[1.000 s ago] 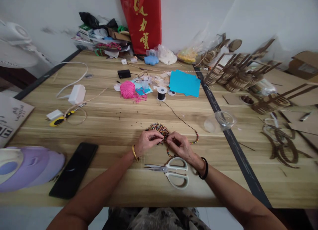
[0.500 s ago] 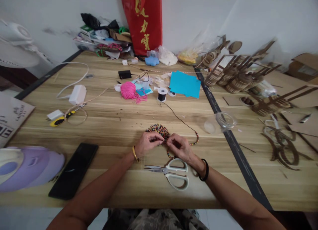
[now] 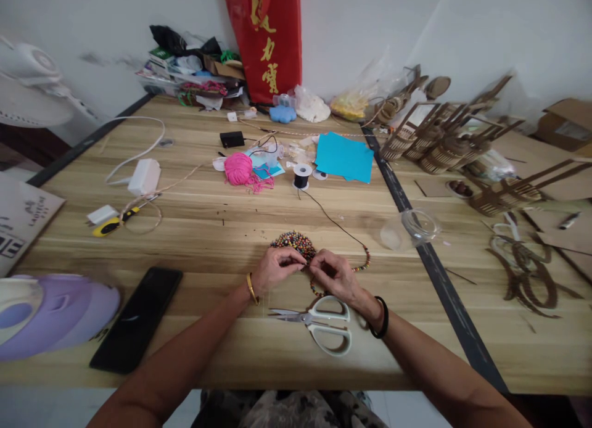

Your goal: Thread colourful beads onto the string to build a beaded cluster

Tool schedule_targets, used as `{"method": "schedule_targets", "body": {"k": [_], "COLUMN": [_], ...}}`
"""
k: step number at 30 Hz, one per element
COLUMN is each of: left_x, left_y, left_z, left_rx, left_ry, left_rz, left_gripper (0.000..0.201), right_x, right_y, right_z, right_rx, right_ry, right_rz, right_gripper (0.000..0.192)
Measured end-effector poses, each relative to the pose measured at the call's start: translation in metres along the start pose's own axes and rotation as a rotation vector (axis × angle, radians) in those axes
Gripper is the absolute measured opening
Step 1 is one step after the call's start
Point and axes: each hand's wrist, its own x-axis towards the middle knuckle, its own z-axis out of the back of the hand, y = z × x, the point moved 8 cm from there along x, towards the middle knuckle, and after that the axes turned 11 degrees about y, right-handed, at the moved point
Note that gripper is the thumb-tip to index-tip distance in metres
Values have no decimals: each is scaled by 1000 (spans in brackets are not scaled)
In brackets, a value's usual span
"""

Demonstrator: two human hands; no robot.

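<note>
My left hand (image 3: pixel 272 269), with a gold bracelet, has thumb and forefinger pinched together; what lies between them is too small to make out. Its fingertips almost meet those of my right hand (image 3: pixel 337 275), which wears a black wristband and pinches a beaded cord (image 3: pixel 362 263). Multicoloured beads on this black cord curve out from behind the right hand and loop below its fingers. Just beyond both hands lies a heap of small multicoloured beads (image 3: pixel 295 242). The cord runs back to a white spool of black cord (image 3: pixel 301 177). White-handled scissors (image 3: pixel 319 320) lie below the hands.
A black phone (image 3: pixel 137 320) and a purple object (image 3: pixel 69 314) lie at left. Pink yarn (image 3: pixel 239 169) and blue sheets (image 3: pixel 345 156) are farther back. A clear round container (image 3: pixel 420 224) stands at right, before several woven brown baskets (image 3: pixel 444 150). A yellow cutter (image 3: pixel 113 223) lies left.
Both hands stay almost in place, fingertips still pinched close together. The right fingertips have shifted very slightly; nothing else has visibly moved.
</note>
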Motion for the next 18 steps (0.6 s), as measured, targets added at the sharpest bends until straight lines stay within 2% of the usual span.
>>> {"method": "schedule_targets", "body": {"k": [18], "left_x": [0], "left_y": [1], "left_z": [-3], "left_rx": [-9], "left_ry": [13], "left_rz": [22], "left_gripper": [9], "right_x": [0], "right_y": [0], "right_z": [-1], "right_rx": [-9], "right_ry": [13], "right_rz": [-11], "right_gripper": [20]}}
